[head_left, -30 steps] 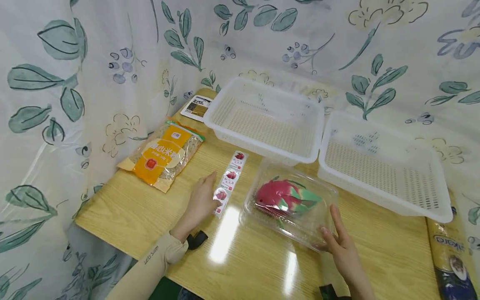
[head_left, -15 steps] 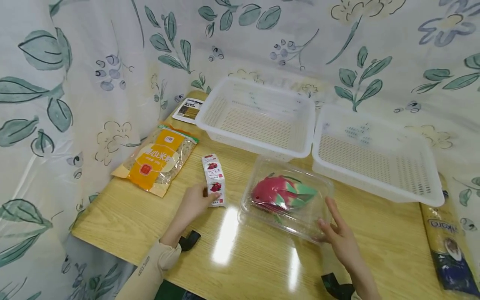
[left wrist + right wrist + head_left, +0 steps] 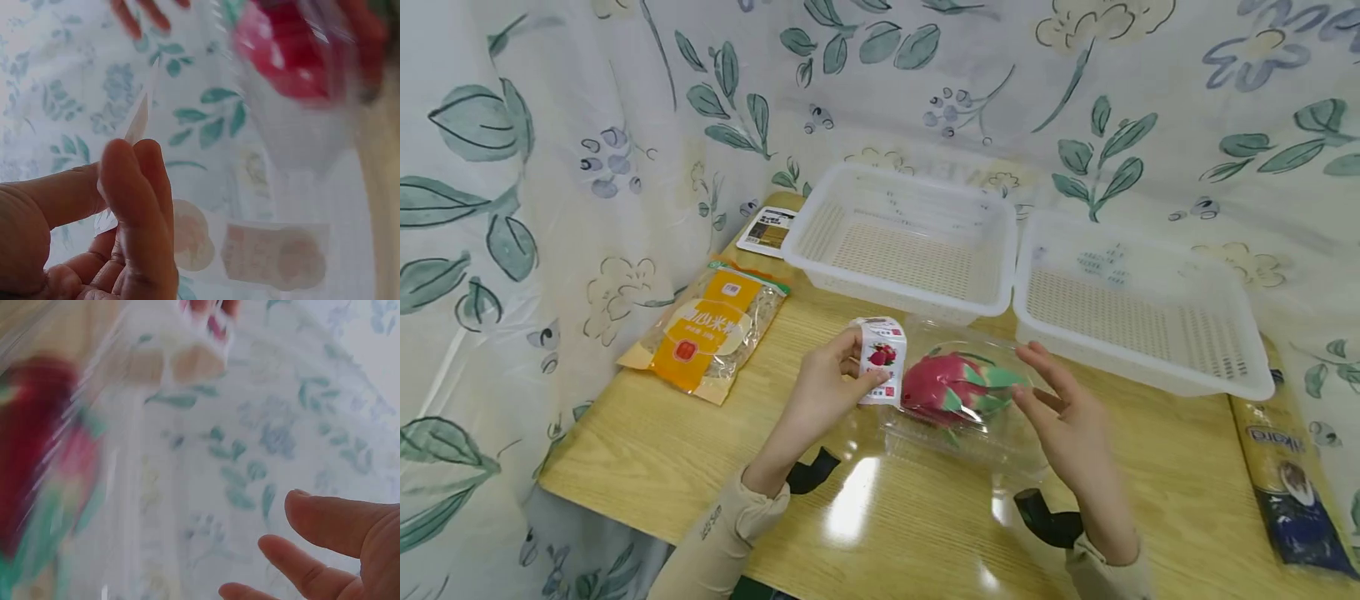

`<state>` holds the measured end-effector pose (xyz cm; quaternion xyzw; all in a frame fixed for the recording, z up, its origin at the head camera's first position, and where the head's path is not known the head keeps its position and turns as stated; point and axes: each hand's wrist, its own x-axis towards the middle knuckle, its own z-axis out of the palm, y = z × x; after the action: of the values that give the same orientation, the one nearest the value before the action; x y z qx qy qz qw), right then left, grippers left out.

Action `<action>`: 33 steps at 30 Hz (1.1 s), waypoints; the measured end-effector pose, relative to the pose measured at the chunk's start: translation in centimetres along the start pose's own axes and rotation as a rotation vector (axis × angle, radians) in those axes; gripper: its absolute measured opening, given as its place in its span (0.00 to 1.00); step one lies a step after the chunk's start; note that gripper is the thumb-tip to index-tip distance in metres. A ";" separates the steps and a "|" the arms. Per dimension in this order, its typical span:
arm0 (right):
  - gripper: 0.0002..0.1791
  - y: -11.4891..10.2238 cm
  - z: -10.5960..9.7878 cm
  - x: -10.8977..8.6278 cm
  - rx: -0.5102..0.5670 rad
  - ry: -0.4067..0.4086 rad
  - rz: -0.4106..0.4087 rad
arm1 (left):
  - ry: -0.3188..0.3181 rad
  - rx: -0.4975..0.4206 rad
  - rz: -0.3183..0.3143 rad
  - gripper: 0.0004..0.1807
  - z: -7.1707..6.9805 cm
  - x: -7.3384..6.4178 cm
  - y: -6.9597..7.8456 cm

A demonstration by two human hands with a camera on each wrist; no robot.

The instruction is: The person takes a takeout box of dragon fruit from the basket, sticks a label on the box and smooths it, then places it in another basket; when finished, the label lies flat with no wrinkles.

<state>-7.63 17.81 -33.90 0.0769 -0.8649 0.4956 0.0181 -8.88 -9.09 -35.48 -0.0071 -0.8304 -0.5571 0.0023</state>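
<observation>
Between thumb and fingers my left hand [image 3: 827, 375] pinches a strip of stickers [image 3: 882, 362] printed with red fruit pictures, raised above the table. In the left wrist view the strip's backing [image 3: 275, 253] hangs below the fingers. Just to the right lies a clear plastic clamshell box [image 3: 917, 429] with a pink-and-green dragon fruit [image 3: 943, 383] inside. The strip overlaps the box's left side in the head view. My right hand [image 3: 1071, 425] is over the box's right end, thumb and fingers spread apart with nothing between them, as the right wrist view also shows.
Two white perforated baskets [image 3: 898, 287] [image 3: 1150, 367] stand side by side behind the box. An orange food bag [image 3: 707, 329] and a small flat packet [image 3: 766, 232] lie on the left. A gold-and-blue bag [image 3: 1288, 467] lies at the right edge of the wooden table [image 3: 670, 467].
My left hand has picked the sticker strip up off the table and carried it right, to the box. The right hand has moved off the box's right edge, up and leftward over it.
</observation>
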 end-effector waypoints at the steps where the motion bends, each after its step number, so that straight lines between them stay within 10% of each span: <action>1: 0.24 -0.6 0.4 0.2 0.042 0.009 -0.043 | -0.018 -0.021 0.003 0.15 0.4 0.0 0.5; 6: 0.21 -2.8 2.7 1.2 0.176 0.018 -0.189 | -0.110 -0.115 0.005 0.16 2.0 0.1 2.1; 13: 0.15 -3.4 4.5 1.9 0.251 0.009 -0.170 | -0.192 -0.178 0.042 0.16 2.8 -0.3 3.2; 33: 0.06 -2.7 5.7 1.6 0.081 0.075 -0.358 | -0.238 -0.233 0.155 0.22 2.9 -0.6 2.8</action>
<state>-8.52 11.39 -34.36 0.2118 -0.8154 0.5214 0.1353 -8.28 -5.35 -33.95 -0.1370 -0.7517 -0.6428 -0.0537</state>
